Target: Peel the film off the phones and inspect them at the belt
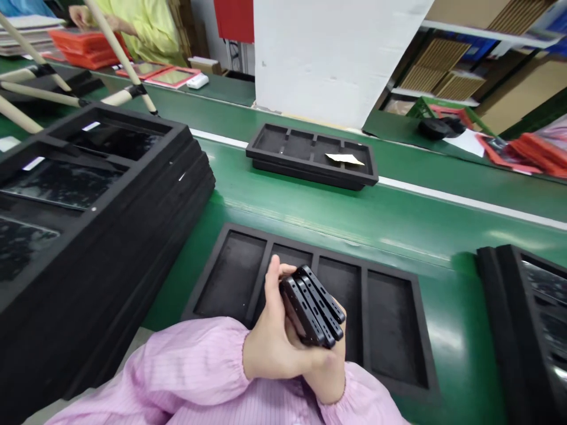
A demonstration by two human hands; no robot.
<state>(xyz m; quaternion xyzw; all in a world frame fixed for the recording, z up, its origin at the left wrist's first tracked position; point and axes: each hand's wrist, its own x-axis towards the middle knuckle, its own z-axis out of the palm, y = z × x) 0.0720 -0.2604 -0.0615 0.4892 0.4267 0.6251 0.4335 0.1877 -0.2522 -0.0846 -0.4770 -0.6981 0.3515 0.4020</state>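
Note:
Close to my body I hold a small stack of black smartphones (313,307), their edges with ports and slots facing up and slightly fanned. My left hand (279,336) wraps the stack from the left, thumb pointing upward. My right hand (330,360) grips it from the right and below; most of its fingers are hidden behind the phones. Under both hands lies a black foam tray (396,330) with several compartments; the parts I can see hold nothing, and the rest is covered by my hands and sleeves.
To the left rises a tall stack of black trays (146,218) with glossy screens on top. More trays (509,307) stand at right. Across the green belt (420,218), a small tray stack (310,168) carries a paper scrap (344,159). A person in yellow (150,29) works opposite.

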